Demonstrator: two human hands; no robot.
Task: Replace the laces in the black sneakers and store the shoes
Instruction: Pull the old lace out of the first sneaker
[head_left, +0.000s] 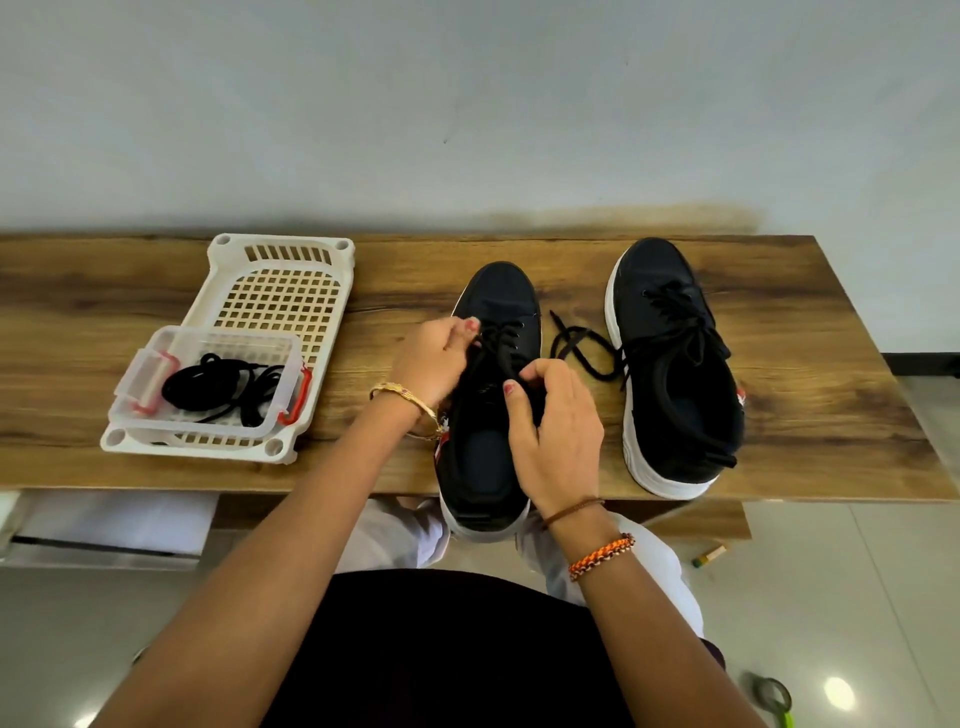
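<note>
Two black sneakers with white soles stand on the wooden table (156, 322), toes toward the wall. The near sneaker (501, 296) sits in the middle, its heel over the table's front edge. My left hand (434, 358) pinches its black lace at the eyelets on the left side. On the tongue, my right hand (553, 431) grips the lace with curled fingers. The other sneaker (675, 374) stands to the right, laced, with a loose lace end (576, 345) looping on the table between the shoes.
A white plastic basket (283, 291) lies at the left. In its near end sits a clear box with red clips (171, 353) holding coiled black laces (218, 387). A small stick lies on the floor (709, 557) at the right, and a green-rimmed object (774, 696) at the bottom right.
</note>
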